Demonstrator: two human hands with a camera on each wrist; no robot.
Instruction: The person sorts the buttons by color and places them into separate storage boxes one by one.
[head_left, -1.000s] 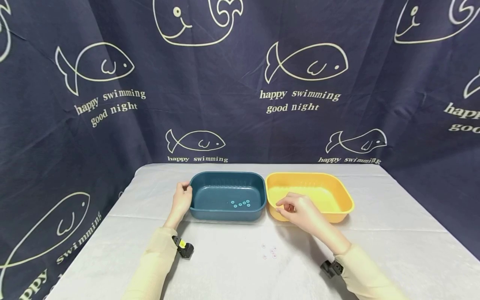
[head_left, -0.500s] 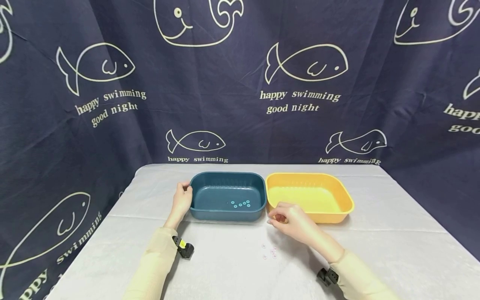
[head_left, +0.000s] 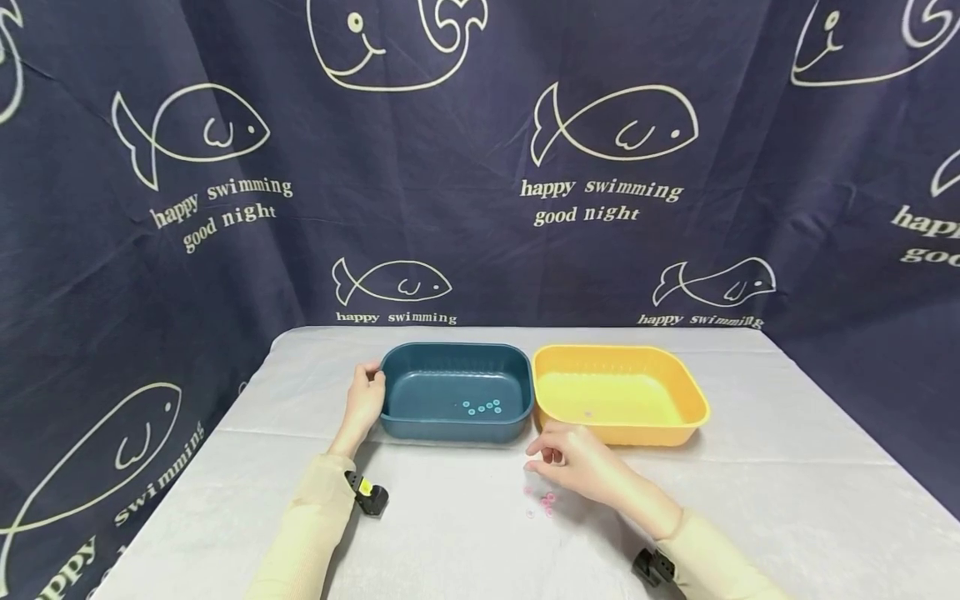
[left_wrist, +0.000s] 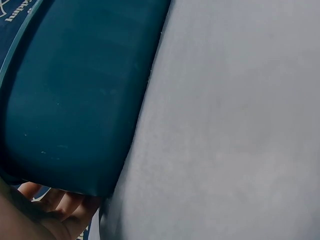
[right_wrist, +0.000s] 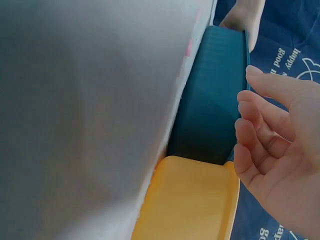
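Pink, small, round pieces (head_left: pixel 547 503) lie at seven o'clock from the right hand (head_left: pixel 582 463), fingertips narrowly parted, apparently empty; the left hand (head_left: pixel 364 404) rests loosely against the dark-blue rectangular plastic bin's (head_left: pixel 453 431) nine-o'clock end. I'd pinch them singly.

Head view bright, soft shadows on tabletop (head_left: pixel 450 517); wrist views dim, softer.

Navy curtain (head_left: pixel 405 200) w/ white fish prints (head_left: pixel 615 123) & "happy swimming" txt (head_left: pixel 602 191) hangs behind lt-grey tablecloth (head_left: pixel 442 525).
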